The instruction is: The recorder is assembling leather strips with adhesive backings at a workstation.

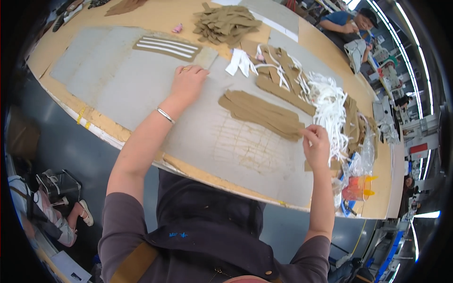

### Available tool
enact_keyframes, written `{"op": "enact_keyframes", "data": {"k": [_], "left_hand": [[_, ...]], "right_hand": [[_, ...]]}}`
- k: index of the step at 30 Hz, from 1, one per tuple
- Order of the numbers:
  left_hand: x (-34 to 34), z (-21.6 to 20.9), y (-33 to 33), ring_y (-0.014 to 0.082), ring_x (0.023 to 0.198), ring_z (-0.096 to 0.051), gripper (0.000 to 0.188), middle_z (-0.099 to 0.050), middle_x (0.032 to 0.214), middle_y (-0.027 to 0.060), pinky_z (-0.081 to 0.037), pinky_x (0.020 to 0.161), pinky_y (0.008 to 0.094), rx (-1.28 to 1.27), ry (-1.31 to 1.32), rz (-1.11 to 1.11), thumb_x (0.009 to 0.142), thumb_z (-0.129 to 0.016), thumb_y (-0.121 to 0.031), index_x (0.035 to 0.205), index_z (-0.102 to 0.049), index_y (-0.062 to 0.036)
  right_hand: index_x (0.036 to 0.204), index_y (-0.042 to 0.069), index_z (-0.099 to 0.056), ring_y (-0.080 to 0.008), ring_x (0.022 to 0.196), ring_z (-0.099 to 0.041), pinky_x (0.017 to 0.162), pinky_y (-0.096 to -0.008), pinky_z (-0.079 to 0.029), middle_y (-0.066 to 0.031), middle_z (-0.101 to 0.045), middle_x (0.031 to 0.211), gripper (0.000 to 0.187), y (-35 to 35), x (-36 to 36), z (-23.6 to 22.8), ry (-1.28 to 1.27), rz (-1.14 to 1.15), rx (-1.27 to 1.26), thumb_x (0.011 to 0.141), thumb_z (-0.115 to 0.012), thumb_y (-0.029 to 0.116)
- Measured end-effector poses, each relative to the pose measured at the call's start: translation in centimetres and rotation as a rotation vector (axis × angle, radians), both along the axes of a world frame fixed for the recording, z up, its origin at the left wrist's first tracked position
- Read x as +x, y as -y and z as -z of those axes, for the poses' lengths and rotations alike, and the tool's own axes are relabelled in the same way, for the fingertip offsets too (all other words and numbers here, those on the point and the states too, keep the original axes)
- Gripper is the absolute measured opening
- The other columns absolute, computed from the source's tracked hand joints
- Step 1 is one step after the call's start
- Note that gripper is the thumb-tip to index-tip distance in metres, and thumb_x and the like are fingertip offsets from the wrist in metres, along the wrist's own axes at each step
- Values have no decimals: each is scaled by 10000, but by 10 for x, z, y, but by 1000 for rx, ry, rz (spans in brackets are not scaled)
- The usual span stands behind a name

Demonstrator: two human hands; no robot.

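A stack of brown fabric strips lies in front of me on the grey board. My right hand pinches the right end of this stack between thumb and fingers; how many layers it has is hidden. Farther left, my left hand rests palm down, its fingers slightly bent and empty. Its fingertips reach the near edge of a small greyish sheet. Just beyond that hand lies a brown piece with several white strips laid side by side across it.
A heap of brown pieces sits at the back. Tangled white strips and more brown pieces cover the right side. An orange container stands at the right edge, near clear plastic. A co-worker sits far right.
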State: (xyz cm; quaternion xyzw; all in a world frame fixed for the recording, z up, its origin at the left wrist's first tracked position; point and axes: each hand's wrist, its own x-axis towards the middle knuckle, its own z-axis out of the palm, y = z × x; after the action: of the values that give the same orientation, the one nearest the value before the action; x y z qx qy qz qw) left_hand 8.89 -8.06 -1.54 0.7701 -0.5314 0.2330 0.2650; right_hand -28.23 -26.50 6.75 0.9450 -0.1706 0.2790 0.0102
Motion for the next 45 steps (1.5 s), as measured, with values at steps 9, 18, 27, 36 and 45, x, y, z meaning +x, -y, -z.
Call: {"op": "enact_keyframes", "data": {"k": [9,18,27,36,45], "left_hand": [[82,24,8,297,1030,-617,227,-620,1063,116,-508,869,408,110,-170,-203,848,-567,-42,1063,-640,-54],[85,25,25,319,935,-621,95,-575,1031,158,-529,789,400,34,-287,-281,864,-579,-75,953,-575,-45],[163,0,-73,82,659,-481,134,-523,757,-13,-422,571,244,-1289,-1553,-202,1035,-475,-177,1013,-569,-85],[79,-82,-192,107,745,-511,77,-556,864,19,-442,665,266,-801,-495,-250,992,-554,-96,995,-569,-20],[-165,-32,-128,258,798,-568,131,-577,865,47,-421,741,370,-82,-443,229,831,-707,-81,918,-612,-101]], "right_hand": [[1055,80,-689,-334,972,-608,815,-405,-517,-132,-598,1046,260,-50,204,38,-47,-345,461,827,-609,-17],[1408,192,-505,-391,1121,-582,953,-430,-491,-224,-526,1221,649,-61,358,59,-340,-52,572,783,-589,39],[1467,237,-457,-386,1209,-536,1036,-425,-446,-223,-454,1321,703,-70,366,54,-497,61,573,787,-585,113],[1402,114,-509,-269,1035,-608,889,-367,-498,-161,-593,1134,522,-108,309,53,-193,-215,792,888,-588,164],[1194,43,-615,-49,747,-560,666,-217,-463,9,-638,863,251,-147,121,18,-206,-253,1505,962,-602,139]]}}
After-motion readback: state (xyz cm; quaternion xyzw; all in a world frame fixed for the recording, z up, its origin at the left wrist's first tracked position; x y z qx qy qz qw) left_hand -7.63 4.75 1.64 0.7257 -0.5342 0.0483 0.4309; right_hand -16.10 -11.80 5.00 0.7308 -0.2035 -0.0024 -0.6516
